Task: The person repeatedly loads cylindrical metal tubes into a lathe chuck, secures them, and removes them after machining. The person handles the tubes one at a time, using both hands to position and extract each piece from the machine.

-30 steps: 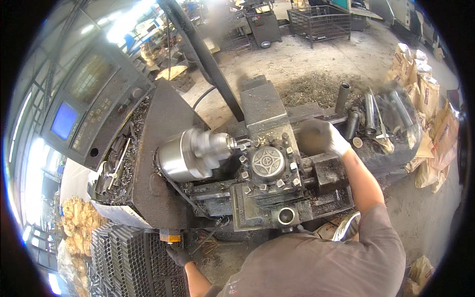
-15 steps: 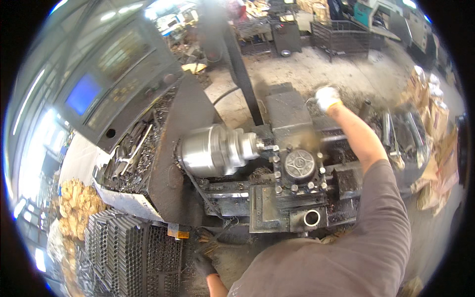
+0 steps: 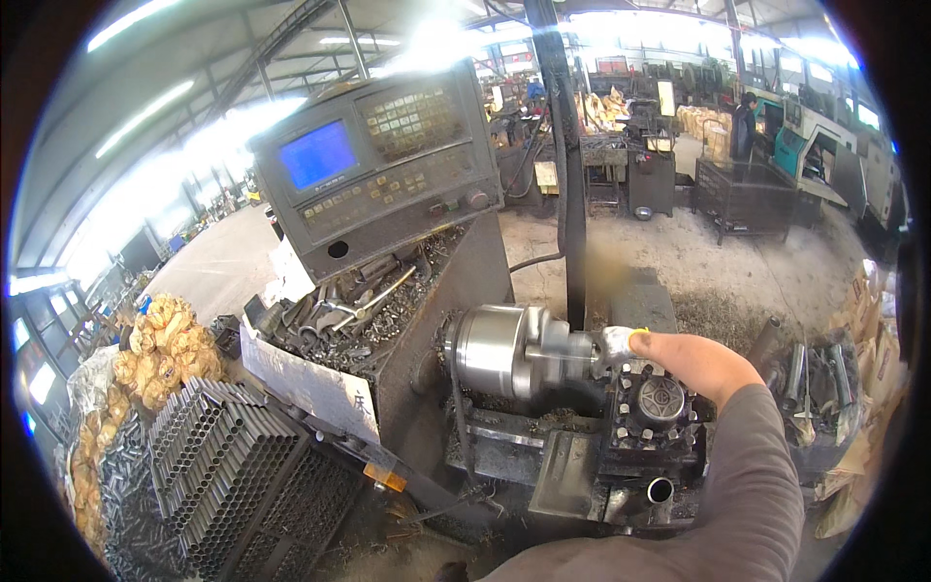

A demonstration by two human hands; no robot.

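My right hand (image 3: 617,345), in a white glove with a yellow cuff, is at the lathe, by the outer end of the chuck (image 3: 490,351). Its fingers look curled in, and whatever they may hold is hidden. The chuck is a shiny steel cylinder; its stepped jaws (image 3: 553,356) look smeared, as if spinning. Just below and right of the glove sits the square tool post (image 3: 661,400), with a round star-marked cap and several bolts. My left hand does not show clearly anywhere in the picture.
A control panel (image 3: 398,165) with a blue screen (image 3: 317,155) rises at the left. Wrenches and metal chips (image 3: 354,306) fill the tray beneath it. Stacked steel tubes (image 3: 223,436) stand lower left. A dark post (image 3: 572,194) is behind the chuck; a wire bin (image 3: 742,199) stands farther back.
My view has tilted up, showing more of the panel and workshop. My right hand has come from beyond the tool post to the chuck's end. My dark-gloved left hand has dropped out of clear view.
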